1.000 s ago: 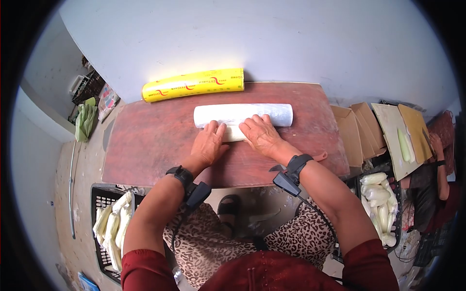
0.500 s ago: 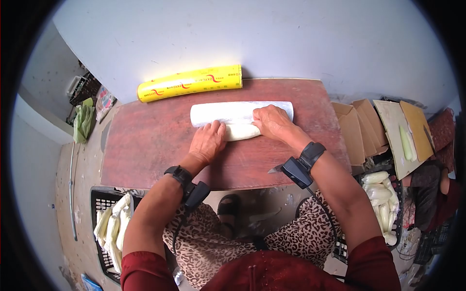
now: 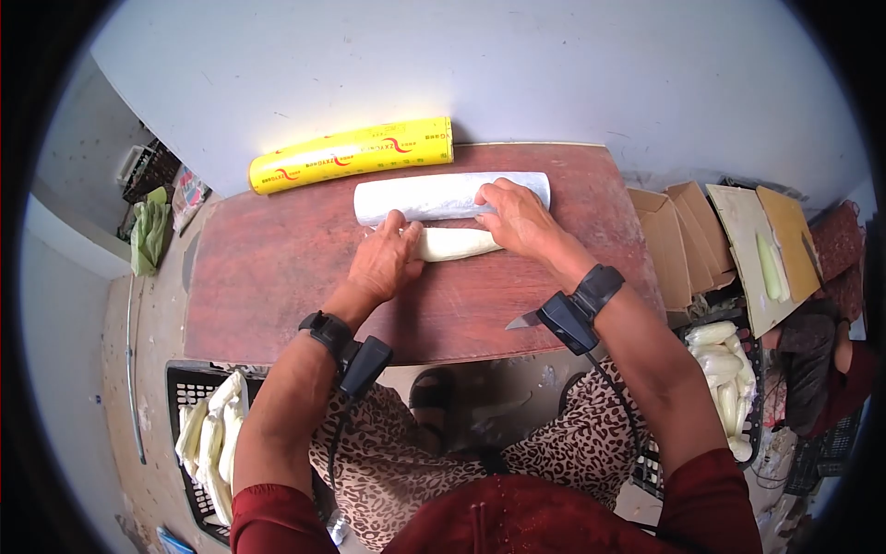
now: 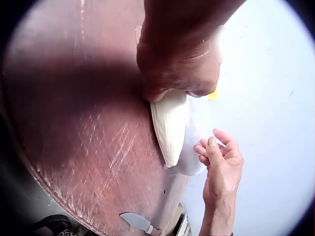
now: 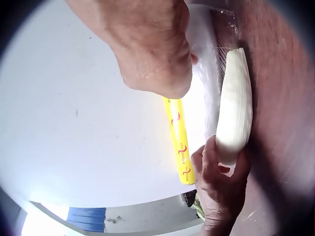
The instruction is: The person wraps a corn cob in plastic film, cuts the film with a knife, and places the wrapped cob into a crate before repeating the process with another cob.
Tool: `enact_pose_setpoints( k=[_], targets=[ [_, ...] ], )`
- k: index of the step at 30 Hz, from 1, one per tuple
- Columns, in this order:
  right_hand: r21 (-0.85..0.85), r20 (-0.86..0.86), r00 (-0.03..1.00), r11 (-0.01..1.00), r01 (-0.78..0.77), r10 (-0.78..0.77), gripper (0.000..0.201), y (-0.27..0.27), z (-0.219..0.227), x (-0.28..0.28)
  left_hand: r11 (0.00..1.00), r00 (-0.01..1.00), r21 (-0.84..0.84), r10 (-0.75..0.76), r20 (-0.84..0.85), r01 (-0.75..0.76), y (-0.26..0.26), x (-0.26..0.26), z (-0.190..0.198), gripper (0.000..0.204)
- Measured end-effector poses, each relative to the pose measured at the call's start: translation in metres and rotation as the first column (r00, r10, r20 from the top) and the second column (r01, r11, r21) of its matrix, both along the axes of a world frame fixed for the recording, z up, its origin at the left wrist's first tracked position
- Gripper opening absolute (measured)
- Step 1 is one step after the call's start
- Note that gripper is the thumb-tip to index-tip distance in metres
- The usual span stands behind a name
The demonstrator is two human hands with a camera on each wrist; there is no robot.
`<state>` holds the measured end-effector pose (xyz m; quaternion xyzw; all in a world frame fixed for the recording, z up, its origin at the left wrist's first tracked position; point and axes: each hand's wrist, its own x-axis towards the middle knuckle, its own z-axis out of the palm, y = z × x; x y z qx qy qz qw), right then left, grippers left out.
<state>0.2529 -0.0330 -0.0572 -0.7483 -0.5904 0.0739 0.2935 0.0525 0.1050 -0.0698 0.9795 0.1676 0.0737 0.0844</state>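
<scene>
A pale, husk-covered ear of corn (image 3: 459, 244) lies on the table in front of a roll of clear cling film (image 3: 420, 198). My left hand (image 3: 383, 261) grips the corn's left end, thumb on the near side and fingers on the far side, as the right wrist view shows. Over the right part of the film roll is my right hand (image 3: 524, 220), its fingers loosely bent and near the film. In the left wrist view the corn (image 4: 170, 130) tapers away from the left hand, and the right hand's fingers are apart from it.
A yellow printed roll (image 3: 351, 157) lies at the table's back edge by the wall. A knife (image 3: 523, 320) is near the front right edge of the table (image 3: 277, 295). Crates of wrapped corn stand left (image 3: 205, 480) and right (image 3: 738, 406); cardboard (image 3: 660, 245) leans at right.
My right hand has lifted off the corn and moved right and up over the film roll. The corn now shows apart from the roll, nearer me. My left hand stays at its left end.
</scene>
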Motion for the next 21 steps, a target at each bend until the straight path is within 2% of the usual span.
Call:
enact_pose_setpoints(
  k=[2,5,8,11,14,21],
  targets=[
    [-0.008,-0.042,0.994,0.995,-0.101,0.101,0.027,-0.003,-0.006,0.002,1.0,1.0,-0.012,0.016,-0.02,-0.016,0.002,0.001,-0.001,0.047],
    [-0.072,0.017,0.977,0.975,-0.211,0.213,0.033,-0.01,-0.014,-0.005,1.0,1.0,0.018,-0.016,-0.008,0.016,0.007,0.0,-0.005,0.05],
    [-0.017,0.223,0.942,0.967,-0.254,0.252,0.042,-0.015,-0.023,-0.009,1.0,1.0,0.002,-0.019,0.022,0.019,0.007,0.001,-0.003,0.05],
    [-0.063,0.333,0.921,0.979,-0.192,0.202,0.047,-0.014,-0.026,-0.012,0.998,0.999,-0.062,-0.008,0.032,0.01,0.007,0.0,-0.001,0.047],
    [-0.026,0.412,0.9,0.989,-0.144,0.142,0.049,-0.01,-0.035,-0.017,0.998,0.999,-0.048,-0.03,0.04,0.032,0.009,0.0,-0.004,0.044],
    [0.076,0.588,0.808,0.994,-0.085,0.024,0.017,0.001,-0.048,-0.021,0.998,0.999,-0.056,-0.015,0.043,0.017,0.0,0.0,-0.004,0.056]
  ],
)
